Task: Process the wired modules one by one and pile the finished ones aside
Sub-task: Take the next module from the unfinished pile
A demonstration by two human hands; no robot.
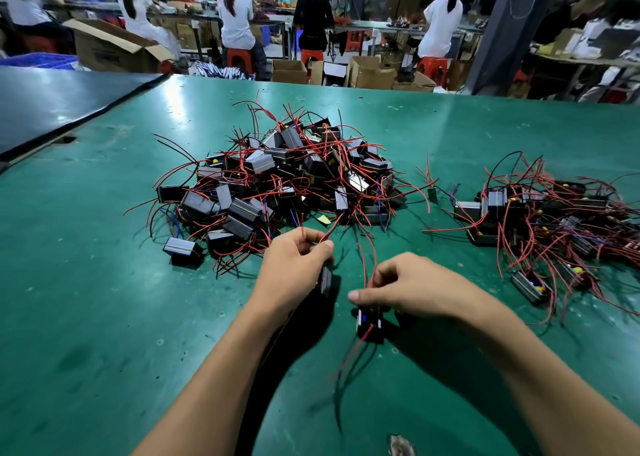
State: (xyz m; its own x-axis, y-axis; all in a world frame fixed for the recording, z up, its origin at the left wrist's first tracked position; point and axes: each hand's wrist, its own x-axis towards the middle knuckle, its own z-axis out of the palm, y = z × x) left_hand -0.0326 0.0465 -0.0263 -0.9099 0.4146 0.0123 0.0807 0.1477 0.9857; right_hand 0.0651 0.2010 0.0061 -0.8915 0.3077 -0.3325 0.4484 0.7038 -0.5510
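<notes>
1. lying along the far left, a dark panel (52,102) borders the green table (86,300).
2. a lone module (182,248) sits on the table just left of the big pile (284,171), a heap of black modules tangled in red and black wires at the middle of the table.
3. the left hand (294,265) hovers just in front of that pile with its fingers curled. thumb and forefinger pinch a red wire (329,230), and a held module (326,280) is tucked under the other fingers, clear of the table.
4. the right hand (412,286) is close beside it, not touching. its fingers are bent in and pinch a second wire (373,265), also red, while the thumb sticks out to the left.
5. a near module (370,322) lies just below that thumb. i cannot tell whether the hand touches it, and red leads trail from it toward the viewer.
6. well to the right, apart from the big pile, the small pile (554,227) spreads low and loose, with yellow bits showing on some of its modules.
</notes>
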